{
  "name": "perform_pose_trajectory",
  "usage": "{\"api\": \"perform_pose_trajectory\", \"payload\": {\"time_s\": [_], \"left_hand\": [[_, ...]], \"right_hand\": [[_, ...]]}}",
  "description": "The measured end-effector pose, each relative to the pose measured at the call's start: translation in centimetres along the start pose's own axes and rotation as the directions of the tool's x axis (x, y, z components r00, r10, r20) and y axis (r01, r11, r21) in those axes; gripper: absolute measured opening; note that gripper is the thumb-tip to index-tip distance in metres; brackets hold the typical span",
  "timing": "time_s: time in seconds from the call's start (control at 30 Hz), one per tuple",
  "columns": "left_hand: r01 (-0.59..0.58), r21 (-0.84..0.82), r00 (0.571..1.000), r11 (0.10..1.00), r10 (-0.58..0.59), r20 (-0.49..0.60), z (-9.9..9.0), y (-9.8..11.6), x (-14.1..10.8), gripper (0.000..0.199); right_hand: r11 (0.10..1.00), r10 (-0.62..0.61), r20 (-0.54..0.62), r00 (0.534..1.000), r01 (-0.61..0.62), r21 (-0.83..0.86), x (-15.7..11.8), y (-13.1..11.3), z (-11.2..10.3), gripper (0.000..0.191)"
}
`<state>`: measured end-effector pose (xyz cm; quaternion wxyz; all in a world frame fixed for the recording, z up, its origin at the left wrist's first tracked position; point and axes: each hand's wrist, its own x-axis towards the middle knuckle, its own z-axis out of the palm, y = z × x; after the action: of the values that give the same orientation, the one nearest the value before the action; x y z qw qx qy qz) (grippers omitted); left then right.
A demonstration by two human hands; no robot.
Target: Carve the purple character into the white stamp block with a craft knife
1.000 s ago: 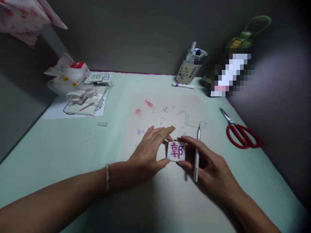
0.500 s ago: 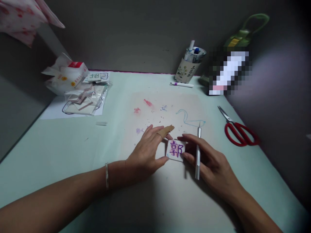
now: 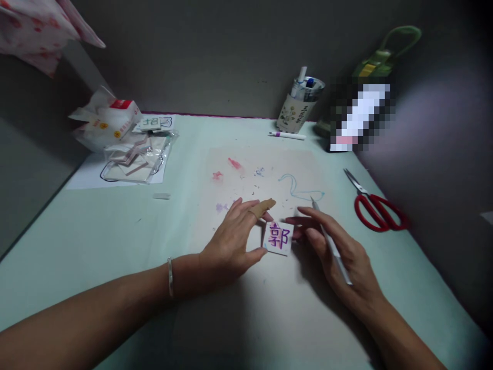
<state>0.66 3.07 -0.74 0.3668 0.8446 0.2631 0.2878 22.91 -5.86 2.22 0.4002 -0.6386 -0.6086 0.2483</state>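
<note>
A small white square block (image 3: 278, 239) with a purple character drawn on it lies on the pale sheet in front of me. My left hand (image 3: 234, 241) keeps thumb and fingers against its left side and upper left corner; one finger wears a tan cover (image 3: 262, 208). In my right hand (image 3: 339, 252) is a slim silver craft knife (image 3: 333, 244), tilted across the fingers with its blade pointing up and away. The right fingertips are close to the block's right edge; whether they touch it I cannot tell.
Red-handled scissors (image 3: 379, 210) lie at right. Behind them are a green-strapped item (image 3: 379, 61), a pen cup (image 3: 296, 110) and a purple-tipped marker (image 3: 287, 135). Bagged white slabs (image 3: 133, 164) and a plastic package (image 3: 111, 121) occupy the back left. The work sheet (image 3: 215, 318) bears ink marks.
The craft knife has swung in my right hand from nearly upright to slanting, its back end now farther right. Right fingers have shifted slightly away from the block. The left hand stays put.
</note>
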Motion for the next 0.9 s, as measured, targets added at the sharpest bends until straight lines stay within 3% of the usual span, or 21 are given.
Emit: {"api": "perform_pose_trajectory", "payload": {"time_s": [0.17,0.33,0.57,0.9], "left_hand": [[-0.005,0.0,1.0,1.0,0.005,-0.03,0.28,0.01,-0.07,0.079],[-0.005,-0.004,0.999,1.0,0.005,-0.034,0.41,0.06,-0.18,0.078],[-0.009,0.013,0.999,1.0,0.009,-0.039,0.52,0.1,-0.16,0.08],[0.005,0.068,1.0,0.998,-0.003,-0.029,0.47,-0.07,-0.25,0.078]], "right_hand": [[0.995,0.091,-0.23,0.969,-0.082,0.049,0.03,-0.12,-0.53,0.039],[0.977,0.206,-0.304,0.93,-0.179,0.113,0.39,-0.1,-0.95,0.031],[0.942,0.252,-0.229,0.94,-0.184,0.28,0.35,0.54,-0.79,0.02],[0.924,0.287,-0.2,0.937,-0.216,0.316,0.16,0.49,-0.97,0.022]]}}
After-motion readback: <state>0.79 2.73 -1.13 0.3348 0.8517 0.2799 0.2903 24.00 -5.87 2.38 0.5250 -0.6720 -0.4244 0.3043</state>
